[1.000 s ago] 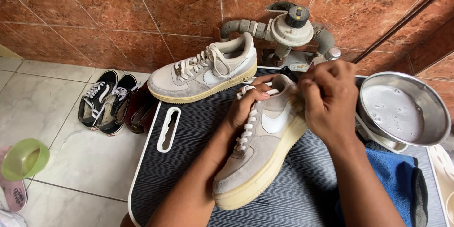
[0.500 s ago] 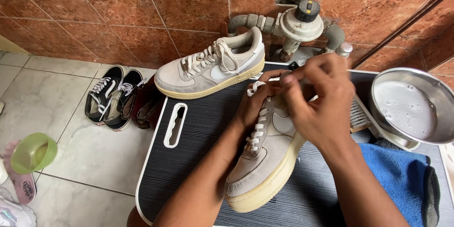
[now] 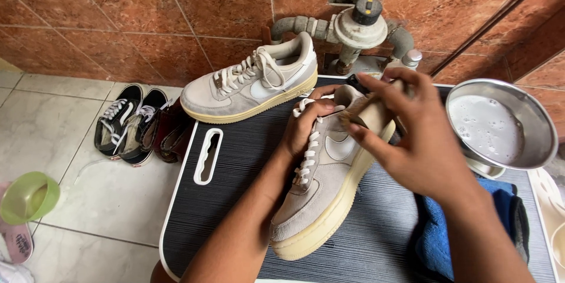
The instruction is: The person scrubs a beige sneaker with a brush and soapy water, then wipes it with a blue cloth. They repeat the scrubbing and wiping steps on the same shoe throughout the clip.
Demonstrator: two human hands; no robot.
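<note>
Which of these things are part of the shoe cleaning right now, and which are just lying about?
In use: grey sneaker, left hand, right hand, brush, metal bowl.

Lying about: second sneaker, blue cloth, black shoes, green cup.

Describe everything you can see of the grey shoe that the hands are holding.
The shoe is a low sneaker of grey suede-like material with white laces, a white side mark and a yellowed, dirty sole. It lies on the dark ribbed board, toe toward the camera, tilted on its side. The left hand grips its tongue and upper laces; the right hand covers the heel collar, fingers on its side. A second, matching shoe stands behind, apart.
</note>
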